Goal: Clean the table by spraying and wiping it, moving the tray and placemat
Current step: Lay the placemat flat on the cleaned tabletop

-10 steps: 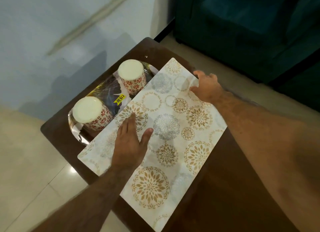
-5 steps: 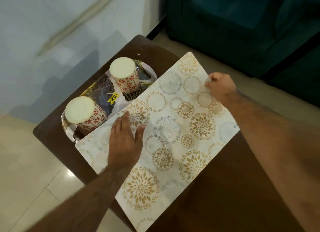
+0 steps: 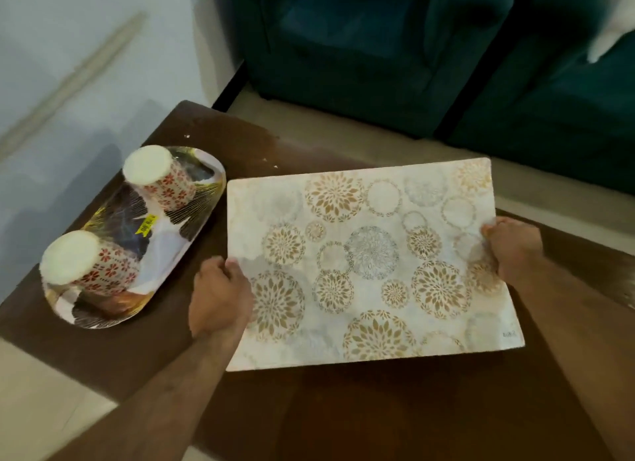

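A white placemat [image 3: 371,264] with gold and grey flower circles is held up over the dark wooden table [image 3: 343,409]. My left hand [image 3: 220,295] grips its left edge and my right hand [image 3: 512,251] grips its right edge, fingers curled round the mat. To the left, an oval patterned tray [image 3: 165,240] with a yellow sticker sits on the table. Two upturned cups with red flowers stand on the tray, one at the far end [image 3: 161,182] and one at the near end [image 3: 92,268].
A dark teal sofa [image 3: 412,48] stands beyond the table, with a white cushion [image 3: 615,27] at the far right. A pale wall [image 3: 86,48] runs along the left. Small white crumbs [image 3: 271,163] lie on the table's far part. Tiled floor [image 3: 41,398] shows at lower left.
Both hands went from lying on the placemat to gripping its side edges. The mat has come away from the tray, turned square to me and shifted right.
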